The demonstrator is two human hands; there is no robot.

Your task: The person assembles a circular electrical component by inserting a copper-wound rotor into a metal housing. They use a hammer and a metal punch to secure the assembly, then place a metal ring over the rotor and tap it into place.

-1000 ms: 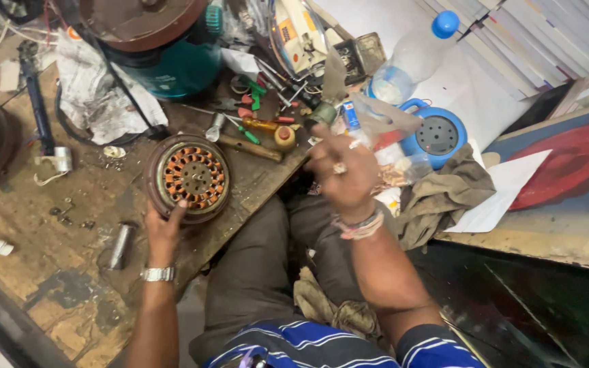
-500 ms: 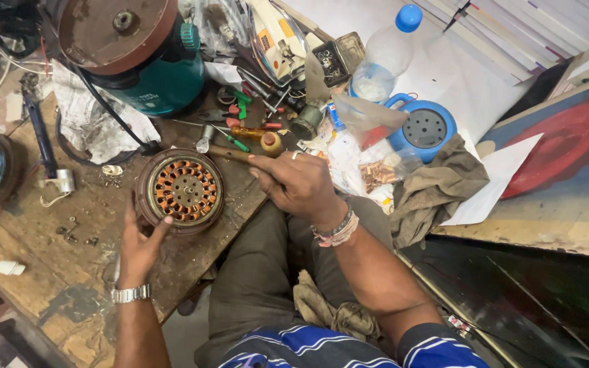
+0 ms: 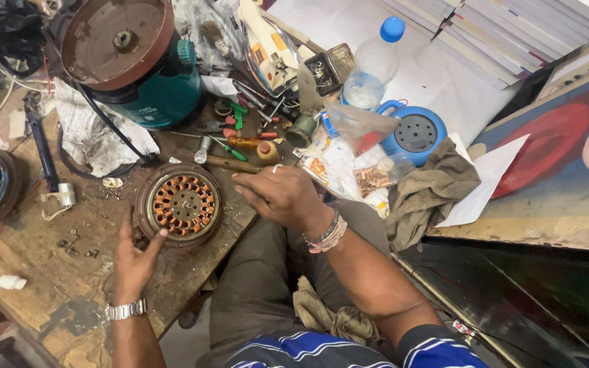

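Copper-wound stator (image 3: 184,203) under left hand's (image 3: 133,257) splayed fingertips.

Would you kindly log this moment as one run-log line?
left hand: touching round copper-wound stator | right hand: open, hovering beside it | wooden bench: cluttered

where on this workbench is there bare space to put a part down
Bare wood shows on the wooden workbench left of the left hand, between the round copper-wound stator and the small white plug. Crowded: the screwdrivers and clear plastic bags beyond the right hand, up to the teal appliance.
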